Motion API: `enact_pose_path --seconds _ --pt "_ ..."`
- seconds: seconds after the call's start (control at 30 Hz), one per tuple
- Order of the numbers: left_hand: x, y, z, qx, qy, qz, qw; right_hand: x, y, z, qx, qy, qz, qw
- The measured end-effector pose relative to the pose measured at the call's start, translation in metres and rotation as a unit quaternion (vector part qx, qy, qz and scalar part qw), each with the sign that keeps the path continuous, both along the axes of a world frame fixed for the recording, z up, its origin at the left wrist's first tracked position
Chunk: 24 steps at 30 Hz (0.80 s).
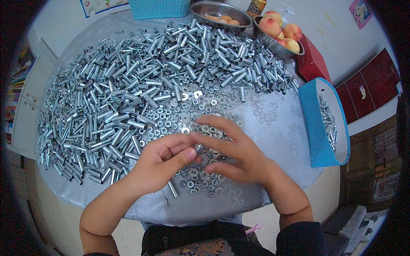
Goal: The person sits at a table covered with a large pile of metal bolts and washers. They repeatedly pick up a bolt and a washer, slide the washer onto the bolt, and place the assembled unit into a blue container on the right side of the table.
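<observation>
1. Head view: left hand [164,161] curled, thumb and fingers pinching a small, shiny silver metal piece [198,147] above the near half of the pale, patterned cloth-covered surface [279,132].
2. Right hand [241,154]: fingers loosely spread beside the piece; contact cannot be determined.
3. Silver metal nuts and washers [196,185]: beneath both hands.
4. Cylindrical silver metal tubes [188,57]: heaped toward far and left edges.
5. Blue, open-topped box [314,123]: right edge, containing slender silver metal parts [329,123].
</observation>
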<state>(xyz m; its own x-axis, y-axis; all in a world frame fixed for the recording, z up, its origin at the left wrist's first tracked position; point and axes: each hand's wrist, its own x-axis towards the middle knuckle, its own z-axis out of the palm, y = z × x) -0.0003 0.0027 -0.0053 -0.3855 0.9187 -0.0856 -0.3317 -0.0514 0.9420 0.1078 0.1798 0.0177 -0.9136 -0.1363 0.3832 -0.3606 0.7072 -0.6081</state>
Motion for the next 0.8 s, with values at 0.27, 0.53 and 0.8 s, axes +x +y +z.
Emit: enact_pose_path --seconds 0.27,0.53,0.8 --pt "-0.004 -0.001 0.007 -0.040 0.054 -0.002 0.998 0.002 0.019 0.010 -0.087 -0.063 -0.235 0.966" --pt "-0.003 0.001 0.009 -0.048 0.024 0.025 0.998 0.012 0.039 0.008 0.102 -0.187 -0.149 0.966" --pt "-0.004 0.002 0.005 -0.050 0.010 0.043 0.998 0.009 0.037 0.003 0.107 -0.184 -0.164 0.963"
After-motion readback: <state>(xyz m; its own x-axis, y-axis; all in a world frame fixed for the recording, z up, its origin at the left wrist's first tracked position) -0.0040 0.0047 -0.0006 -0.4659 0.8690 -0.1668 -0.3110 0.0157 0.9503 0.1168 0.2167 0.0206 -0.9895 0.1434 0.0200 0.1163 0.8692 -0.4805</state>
